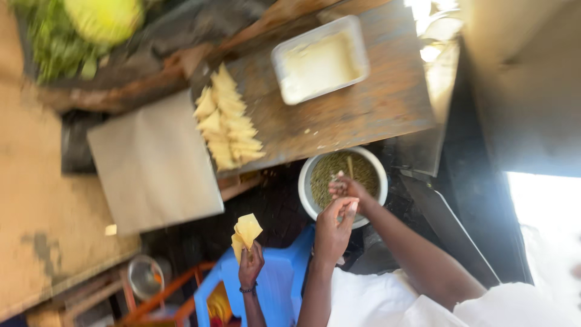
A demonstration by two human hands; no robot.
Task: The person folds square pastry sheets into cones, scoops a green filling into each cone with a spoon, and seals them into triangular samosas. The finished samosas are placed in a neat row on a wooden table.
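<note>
Though blurred, right hand (349, 189) and left hand (331, 233) wrist-bent over the bowl (302, 181), fingers bunched together.

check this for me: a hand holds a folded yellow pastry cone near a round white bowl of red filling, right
Not quite: the filling in the round white bowl is green, not red, as the head view shows. A hand does hold a folded yellow pastry cone near it.

A makeshift food-preparation spot, likely a street kitchen: a worn wooden board (363, 103) carries folded pastry triangles (227, 121), a batter tray (319, 59), beside a bowl of green filling (342, 181) and leafy greens (57, 42).
</note>
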